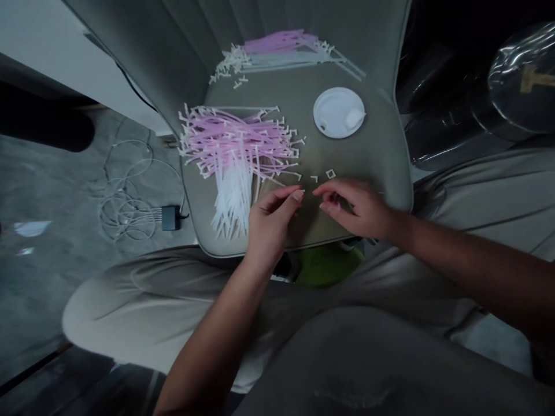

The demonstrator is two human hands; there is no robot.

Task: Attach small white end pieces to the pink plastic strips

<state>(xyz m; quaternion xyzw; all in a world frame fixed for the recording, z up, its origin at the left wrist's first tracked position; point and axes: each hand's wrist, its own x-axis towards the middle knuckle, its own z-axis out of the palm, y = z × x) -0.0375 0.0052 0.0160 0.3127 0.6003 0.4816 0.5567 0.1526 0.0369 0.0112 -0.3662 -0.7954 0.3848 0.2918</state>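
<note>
My left hand pinches a small white piece between thumb and index finger, its tip just showing. Close by on the right, my right hand has its thumb and index finger apart, with nothing visible between them. Beyond the fingertips lie a white L-shaped piece and a small white square frame. To the left spreads a pile of thin pink strips with white end pieces, overlapping a bundle of white strips.
All this rests on a grey chair seat. At its back lies another bundle of pink and white strips. A round white lid holds a white blob. On the floor are coiled cables and a black box.
</note>
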